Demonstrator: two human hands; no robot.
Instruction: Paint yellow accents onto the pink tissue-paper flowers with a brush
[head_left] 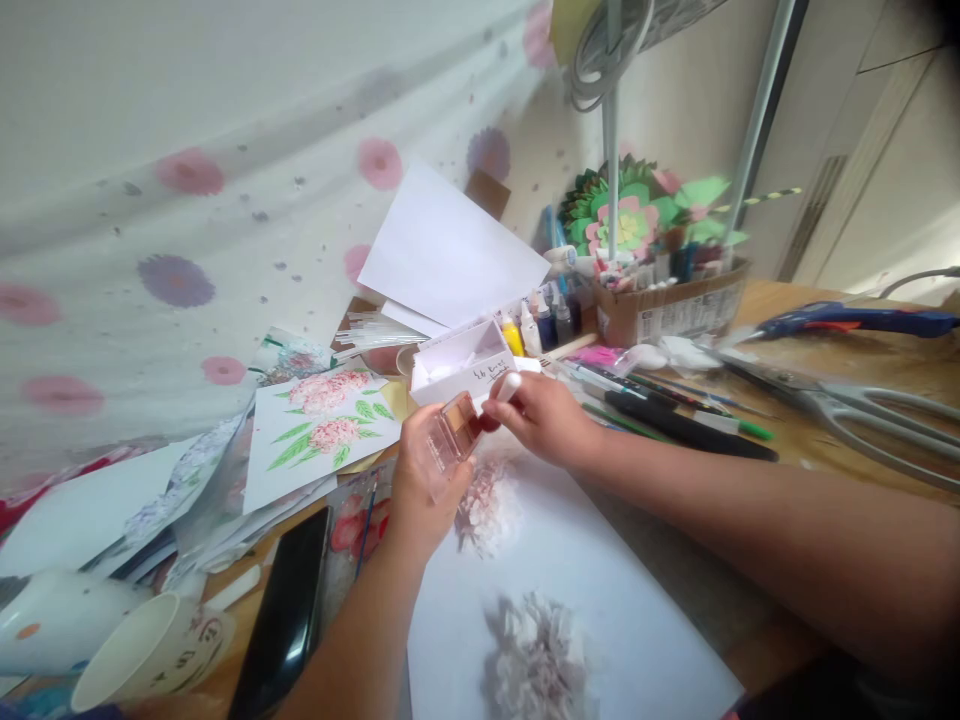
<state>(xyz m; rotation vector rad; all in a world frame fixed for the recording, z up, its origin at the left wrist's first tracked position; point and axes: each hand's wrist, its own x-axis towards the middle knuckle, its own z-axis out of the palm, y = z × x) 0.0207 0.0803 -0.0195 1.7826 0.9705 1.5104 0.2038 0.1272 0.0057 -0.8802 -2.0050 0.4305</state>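
In my left hand (429,480) is a small eyeshadow palette (459,424) with brown pans, its clear lid flipped open. My right hand (551,418) is closed around a brush with a white handle (510,387), its dark tip at the palette's pans. Below both hands lies a white sheet (630,590). A pinkish-white ruffled flower cluster (487,510) rests on it under the palette. Closer to me, a second greyish-white cluster (541,655) sits on the same sheet.
Behind the hands stands a white box (465,362) beside small paint bottles (529,328). Scissors (847,400), pens (675,415) and a cardboard bin (671,305) fill the right side. At left are a flower drawing (322,430), a phone (283,610) and a paper cup (154,645).
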